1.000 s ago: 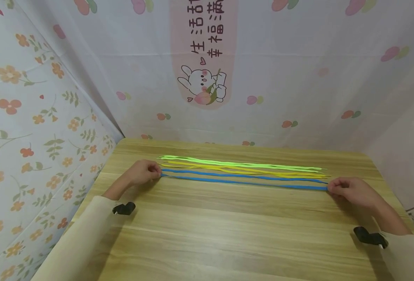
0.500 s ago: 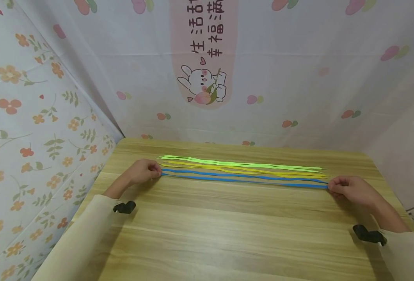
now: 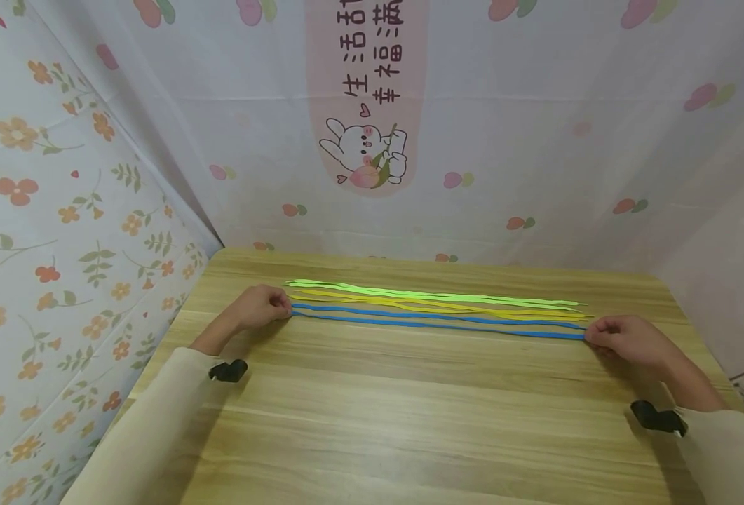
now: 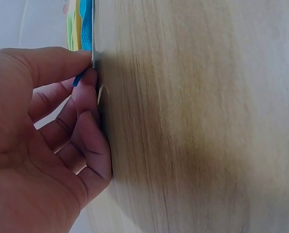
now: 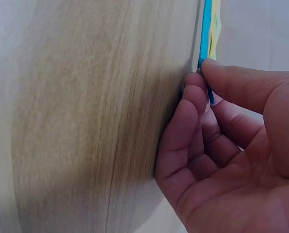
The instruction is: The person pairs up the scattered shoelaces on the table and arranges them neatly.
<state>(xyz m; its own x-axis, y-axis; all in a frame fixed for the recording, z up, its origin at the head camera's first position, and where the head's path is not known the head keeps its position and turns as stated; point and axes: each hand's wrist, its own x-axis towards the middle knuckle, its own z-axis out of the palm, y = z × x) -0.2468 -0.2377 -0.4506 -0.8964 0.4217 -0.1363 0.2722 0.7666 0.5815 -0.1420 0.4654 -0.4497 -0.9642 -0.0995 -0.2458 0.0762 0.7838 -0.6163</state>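
My left hand pinches the left end of the nearest blue shoelace between thumb and fingertips. At the other end, my right hand pinches the same lace, which runs nearly straight across the table between them. In the left wrist view the dark tip of the blue shoelace sticks out below the thumb; in the right wrist view the tip of the blue shoelace also shows past the thumb. Just behind lies a second blue shoelace, then yellow shoelaces and bright green shoelaces, roughly parallel.
The wooden table has its back edge close behind the laces. A printed curtain hangs beyond it, and a floral curtain stands along the left side. Both sleeves carry a black wrist mount.
My right hand has shifted slightly left and away from me, and my left hand slightly right. The held blue shoelace has come a little closer to the second blue one.
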